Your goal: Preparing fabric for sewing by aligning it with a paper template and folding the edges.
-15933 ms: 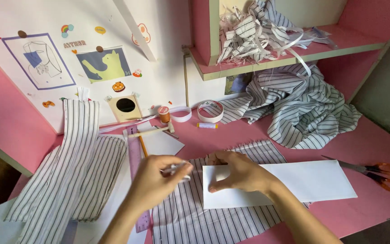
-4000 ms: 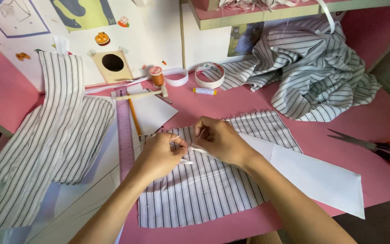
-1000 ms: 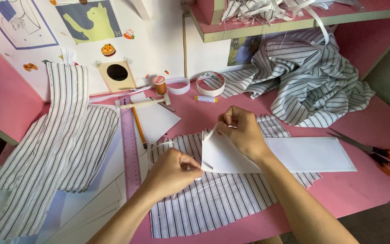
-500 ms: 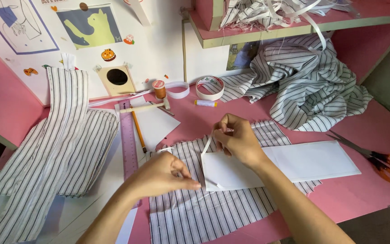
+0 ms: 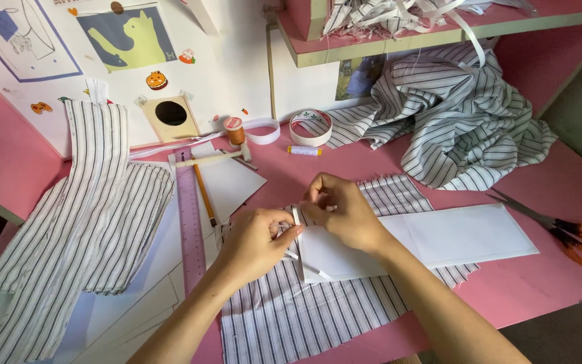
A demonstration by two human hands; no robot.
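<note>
Fingers of left hand [image 5: 257, 239] and right hand [image 5: 345, 212] pinch stiff white paper strip [image 5: 453, 236] on striped cloth [image 5: 304, 317].

Your left hand [image 5: 254, 239] and right hand [image 5: 345, 212] are bare, both forearms uncovered, no sleeves, rings or watch showing.

Paper sheet [image 5: 466, 236] on striped cloth [image 5: 291, 317] — ruler [image 5: 190, 222] left, scissors [image 5: 567, 232] right

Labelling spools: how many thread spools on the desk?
2. Orange spool upright by the wall, left of the tape rolls; yellow spool lying below the big tape roll. Others may hide under fabric.
</note>
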